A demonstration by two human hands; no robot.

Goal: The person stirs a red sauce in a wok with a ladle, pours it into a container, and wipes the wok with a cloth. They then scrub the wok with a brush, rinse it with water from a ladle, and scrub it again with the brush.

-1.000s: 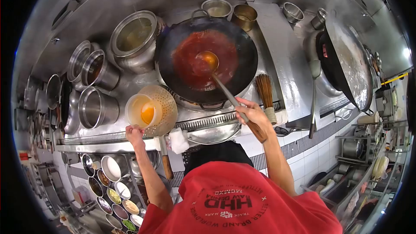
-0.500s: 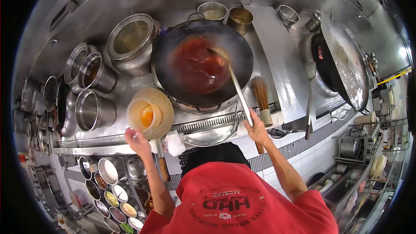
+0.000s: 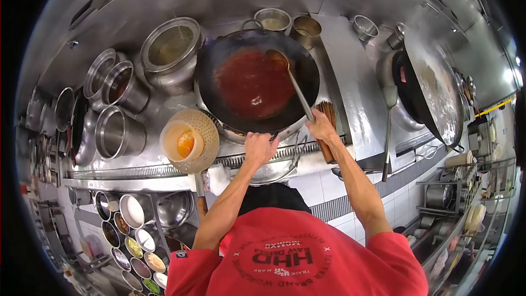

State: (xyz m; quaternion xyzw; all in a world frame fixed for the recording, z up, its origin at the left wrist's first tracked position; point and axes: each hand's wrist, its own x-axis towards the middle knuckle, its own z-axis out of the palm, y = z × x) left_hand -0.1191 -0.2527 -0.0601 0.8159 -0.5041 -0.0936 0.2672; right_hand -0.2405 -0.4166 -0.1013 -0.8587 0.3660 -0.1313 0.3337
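A large black wok (image 3: 216,112) holds dark red sauce (image 3: 255,85). My left hand (image 3: 259,149) is closed at the wok's near rim, around the small loop handle. In my right hand (image 3: 322,127) is the handle of a metal ladle (image 3: 297,90). The ladle's bowl rests in the sauce near the wok's far right wall. Partly hidden behind my right hand and wrist lies a bristle brush (image 3: 327,111). Left of the wok, a perforated strainer (image 3: 211,137) bears a pale plastic container (image 3: 169,141) with something orange inside.
A big steel pot (image 3: 147,57) and several smaller pots (image 3: 115,140) stand to the left. Right of the wok are a spatula (image 3: 389,109) and a second, tilted wok (image 3: 438,98). Below left are several ingredient tubs (image 3: 131,208). A white cloth (image 3: 219,178) lies at the counter's front edge.
My left hand has moved right from beside the plastic container to the wok's near handle. My right hand, still on the ladle, has risen slightly toward the wok; the ladle's bowl has shifted away from me.
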